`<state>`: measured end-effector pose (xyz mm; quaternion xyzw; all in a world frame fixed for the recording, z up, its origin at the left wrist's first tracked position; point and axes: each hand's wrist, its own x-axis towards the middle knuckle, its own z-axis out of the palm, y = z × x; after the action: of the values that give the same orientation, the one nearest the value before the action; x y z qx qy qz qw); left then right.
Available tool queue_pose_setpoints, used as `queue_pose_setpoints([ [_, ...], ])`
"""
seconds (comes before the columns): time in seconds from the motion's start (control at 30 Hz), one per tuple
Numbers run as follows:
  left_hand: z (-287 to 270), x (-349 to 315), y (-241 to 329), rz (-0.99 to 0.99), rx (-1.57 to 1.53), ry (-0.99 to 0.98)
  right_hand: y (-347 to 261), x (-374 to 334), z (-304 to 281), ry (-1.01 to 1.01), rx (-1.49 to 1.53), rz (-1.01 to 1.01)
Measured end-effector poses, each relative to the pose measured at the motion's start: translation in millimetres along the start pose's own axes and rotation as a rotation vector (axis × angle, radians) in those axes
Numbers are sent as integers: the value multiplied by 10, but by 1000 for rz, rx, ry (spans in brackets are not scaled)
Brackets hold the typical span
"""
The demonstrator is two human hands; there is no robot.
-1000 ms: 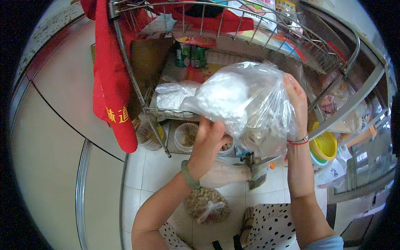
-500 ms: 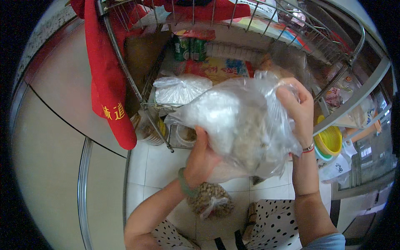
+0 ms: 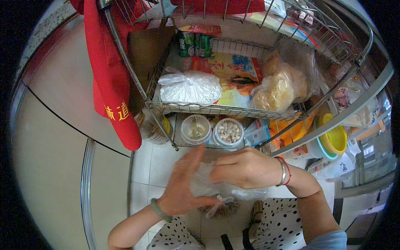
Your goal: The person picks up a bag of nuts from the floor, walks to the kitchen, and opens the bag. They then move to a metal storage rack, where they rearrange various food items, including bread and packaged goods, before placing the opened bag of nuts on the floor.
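Note:
A clear plastic bag [image 3: 203, 182] hangs low over the floor in front of the rack, its top bunched in my closed right hand [image 3: 241, 168]. What the bag contains is largely hidden by my hands. My left hand [image 3: 183, 189], slightly smeared by motion, is open at the bag's left side, with thumb and fingers spread apart. Just below the hands, a knotted bag of small brown pieces [image 3: 218, 209] rests on the tiles, mostly covered.
A wire rack [image 3: 225, 109] stands ahead. Its shelf bears a white-filled bag [image 3: 190, 88], green cans [image 3: 196, 43] and a bag of yellowish food [image 3: 277, 91]. Lower sit two round tubs [image 3: 228, 131]. Red cloth [image 3: 106, 75] hangs left; a yellow basket [image 3: 334, 137] is at right.
The clear bag has come down and toward me, from in front of the shelf to above the floor. My right hand now grips its bunched top; my left hand has let go and spread.

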<state>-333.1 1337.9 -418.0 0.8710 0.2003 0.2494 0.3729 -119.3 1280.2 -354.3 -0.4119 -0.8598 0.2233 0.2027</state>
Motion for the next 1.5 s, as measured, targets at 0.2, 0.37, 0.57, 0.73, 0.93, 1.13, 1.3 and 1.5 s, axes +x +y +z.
queue_pose_setpoints([
  [0.2, 65, 183, -5, -141, -154, -92, 50, 155, 58, 240, 181, -110],
  [0.37, 88, 15, -136, -457, -347, -38, 145, 175, 105, 259, 231, 9],
  [0.57, -40, -172, -327, -472, -693, 133, 306, 620, -392, 455, 67, 326],
  [0.73, -97, -155, -411, -423, -563, 117, 1380, 1531, -875, 491, -380, 308],
  [0.93, -155, -266, -565, -411, -441, 40, 2282, 2181, -773, 319, -481, 488],
  [1.13, -4, -441, -881, -331, -462, 25, 2646, 2434, -627, 249, -662, 463],
  [1.3, -31, -490, -986, -205, -92, -177, 2738, 2500, -606, 345, -666, 484],
  [1.5, -40, -658, -1093, -140, -234, -57, 2688, 2511, -556, 231, -674, 506],
])
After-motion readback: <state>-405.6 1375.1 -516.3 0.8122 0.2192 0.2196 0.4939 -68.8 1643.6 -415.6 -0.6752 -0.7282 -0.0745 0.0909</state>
